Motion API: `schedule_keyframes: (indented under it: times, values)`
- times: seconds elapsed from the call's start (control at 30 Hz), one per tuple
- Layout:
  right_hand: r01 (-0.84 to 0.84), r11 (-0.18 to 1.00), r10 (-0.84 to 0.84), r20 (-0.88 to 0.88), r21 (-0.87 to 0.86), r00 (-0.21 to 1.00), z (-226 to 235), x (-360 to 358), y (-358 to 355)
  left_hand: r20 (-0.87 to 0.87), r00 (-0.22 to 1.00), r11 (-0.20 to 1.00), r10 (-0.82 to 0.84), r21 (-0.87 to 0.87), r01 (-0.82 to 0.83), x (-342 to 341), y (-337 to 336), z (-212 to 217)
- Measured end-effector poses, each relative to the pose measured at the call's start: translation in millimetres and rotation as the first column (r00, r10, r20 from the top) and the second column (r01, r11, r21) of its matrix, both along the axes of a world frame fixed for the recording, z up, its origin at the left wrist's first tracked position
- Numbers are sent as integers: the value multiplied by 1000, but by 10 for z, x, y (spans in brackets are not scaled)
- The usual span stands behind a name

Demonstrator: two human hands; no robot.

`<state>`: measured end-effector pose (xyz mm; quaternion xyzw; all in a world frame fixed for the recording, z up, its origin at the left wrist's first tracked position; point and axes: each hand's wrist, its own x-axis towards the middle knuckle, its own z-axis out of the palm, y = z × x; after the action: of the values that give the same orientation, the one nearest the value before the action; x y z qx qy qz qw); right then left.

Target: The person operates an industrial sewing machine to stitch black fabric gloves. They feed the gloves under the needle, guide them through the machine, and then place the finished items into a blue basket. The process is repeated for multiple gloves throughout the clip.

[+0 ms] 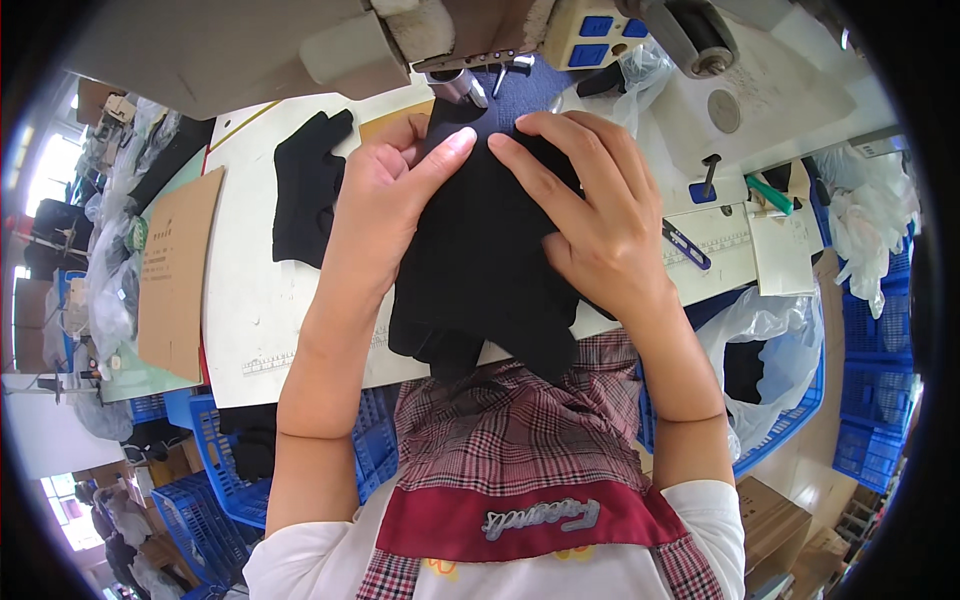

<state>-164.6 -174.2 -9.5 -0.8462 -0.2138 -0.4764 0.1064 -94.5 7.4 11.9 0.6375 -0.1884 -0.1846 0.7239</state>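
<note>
Black fabric (pixel 480 240) lies across the white table under the sewing machine (pixel 340 55), its lower end hanging over the near edge toward my lap. Blue-grey cloth (pixel 530 88) shows beside the machine's metal working parts (pixel 460 88). My left hand (pixel 395 180) is closed at the fabric's left edge, thumb on top and fingers curled, partly hidden. Across from it, my right hand (pixel 605 190) rests on the fabric with fingers stretched and apart. Both sets of fingertips are close to the metal parts. Another black fabric piece (pixel 308 190) lies to the left.
Right of my hand lie a dark blue-handled cutter (pixel 686 246) and a green-handled tool (pixel 768 195). A switch box (pixel 590 35) is on the machine. Cardboard (pixel 180 275) stands at left. Blue crates (pixel 225 460) sit below the table, and a plastic-lined basket (pixel 790 425) is at right.
</note>
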Motion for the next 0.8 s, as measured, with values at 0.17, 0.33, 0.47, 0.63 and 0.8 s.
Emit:
schedule_keyframes:
  times: [0.17, 0.33, 0.47, 0.63, 0.8]
  values:
    - [-24, 1000, 25, 53, -14, 998, -45, 21, -26, 57, 997, 999, 52, 4, -52, -6, -30, -31]
    - [-53, 998, 56, 87, -36, 995, -41, 105, -133, 231, 942, 968, 242, 14, -252, -15, 103, -224]
    - [-111, 993, 114, 84, -36, 990, 14, 188, -206, 984, 175, 881, 29, 58, -470, -89, 177, -266]
    - [-131, 991, 131, 18, 17, 991, 62, 146, -247, 990, 140, 925, -17, 69, -375, -76, 127, -306]
    - [-208, 965, 234, -161, 160, 959, 176, -178, -238, 987, 157, 911, 36, 32, -412, -70, 86, -299]
